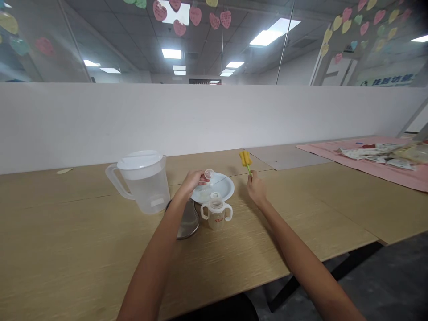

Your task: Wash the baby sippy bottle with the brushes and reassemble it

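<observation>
My left hand [195,180] pinches a small clear, round-ended bottle nipple [209,174] above a white plate [227,186]. To the right of the plate, my right hand [257,187] is closed around the green handle of a bottle brush [245,159], its yellow sponge head pointing up. A clear baby bottle [216,218] with two white side handles and red print stands uncapped in front of the plate. Small white and clear pieces lie in the plate, partly hidden by my fingers and the bottle.
A lidded translucent pitcher [147,183] of water stands at the left. Beside it a round metal tray [190,220] is partly covered by my left forearm. A pink cloth [321,149] with crumpled packages lies at the far right. The white wall [194,120] rises behind the wooden table [83,236].
</observation>
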Demonstrator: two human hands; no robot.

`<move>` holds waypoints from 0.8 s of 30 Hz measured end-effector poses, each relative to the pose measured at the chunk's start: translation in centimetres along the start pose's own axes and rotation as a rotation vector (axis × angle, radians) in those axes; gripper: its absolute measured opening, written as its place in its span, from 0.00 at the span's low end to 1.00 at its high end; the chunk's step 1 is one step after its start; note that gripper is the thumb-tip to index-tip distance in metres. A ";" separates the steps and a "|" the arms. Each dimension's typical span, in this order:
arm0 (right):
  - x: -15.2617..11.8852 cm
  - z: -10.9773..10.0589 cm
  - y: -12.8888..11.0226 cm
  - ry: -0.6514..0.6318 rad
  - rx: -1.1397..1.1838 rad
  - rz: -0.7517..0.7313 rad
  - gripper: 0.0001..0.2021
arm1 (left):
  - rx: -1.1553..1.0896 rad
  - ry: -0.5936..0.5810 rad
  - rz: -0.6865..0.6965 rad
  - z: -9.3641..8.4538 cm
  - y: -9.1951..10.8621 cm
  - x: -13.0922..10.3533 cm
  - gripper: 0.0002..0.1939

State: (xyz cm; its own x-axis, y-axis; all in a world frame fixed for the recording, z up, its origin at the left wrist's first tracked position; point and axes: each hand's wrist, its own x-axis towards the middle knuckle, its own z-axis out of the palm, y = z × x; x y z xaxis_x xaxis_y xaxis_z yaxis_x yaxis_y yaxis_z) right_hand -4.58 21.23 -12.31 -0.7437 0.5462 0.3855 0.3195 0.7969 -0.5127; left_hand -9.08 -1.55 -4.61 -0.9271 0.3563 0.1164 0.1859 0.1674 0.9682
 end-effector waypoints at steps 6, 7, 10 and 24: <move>-1.6 -0.5 -1.3 0.112 0.172 -0.232 0.20 | -0.035 0.126 0.109 -0.1 1.3 -0.8 0.10; -2.1 -0.6 -1.6 0.100 0.188 -0.305 0.20 | -0.008 0.144 0.130 -0.1 1.6 -1.0 0.11; -3.3 -0.5 -2.5 0.038 0.229 -0.476 0.21 | 0.181 0.178 0.237 -0.1 2.3 -1.5 0.12; -3.6 0.5 -2.4 0.000 0.480 -0.544 0.19 | 0.314 0.110 0.439 1.5 3.2 -2.2 0.18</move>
State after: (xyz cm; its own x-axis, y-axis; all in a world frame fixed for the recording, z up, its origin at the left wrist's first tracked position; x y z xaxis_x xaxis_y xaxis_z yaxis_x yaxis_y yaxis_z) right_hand -2.90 17.21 -12.85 -0.7242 0.1044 0.6817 -0.3886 0.7548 -0.5285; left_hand -5.92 -0.45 -2.10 -0.7660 0.3588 0.5334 0.6355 0.2970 0.7127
